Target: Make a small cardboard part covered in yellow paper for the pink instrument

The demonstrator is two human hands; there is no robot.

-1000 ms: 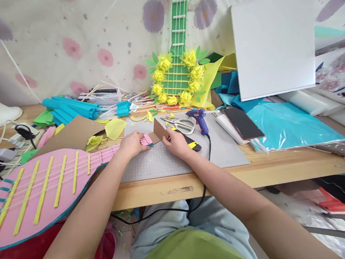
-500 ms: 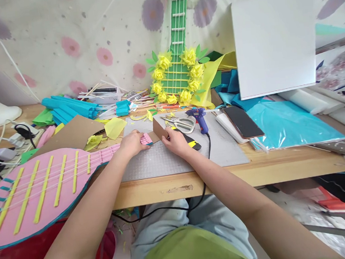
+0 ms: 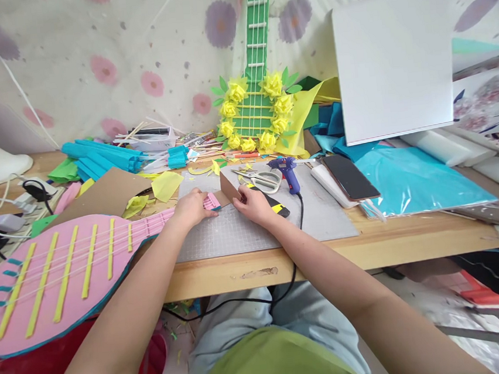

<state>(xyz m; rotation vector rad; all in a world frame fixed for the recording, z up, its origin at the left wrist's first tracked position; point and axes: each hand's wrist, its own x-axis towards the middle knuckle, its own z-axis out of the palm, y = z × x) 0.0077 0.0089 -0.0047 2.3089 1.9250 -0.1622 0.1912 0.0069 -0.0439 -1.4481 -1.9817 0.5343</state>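
Observation:
A pink paper lute with yellow strips and white strings, a craft instrument, lies across the left side of the table. My left hand is closed over its narrow neck near the pink end. A brown piece of cardboard stands upright beside that end, pinched by my right hand. Another brown cardboard part lies flat between the neck's end and the upright piece; whether the two are joined I cannot tell. Both hands rest over the grey cutting mat.
Behind my right hand lie scissors, a black-and-yellow tool and a purple glue gun with its cord over the table edge. A phone lies to the right. A green craft instrument with yellow flowers leans at the back.
My hands hold almost the same pose. The lute's body has shifted slightly to the right in view, and the camera view has moved a little.

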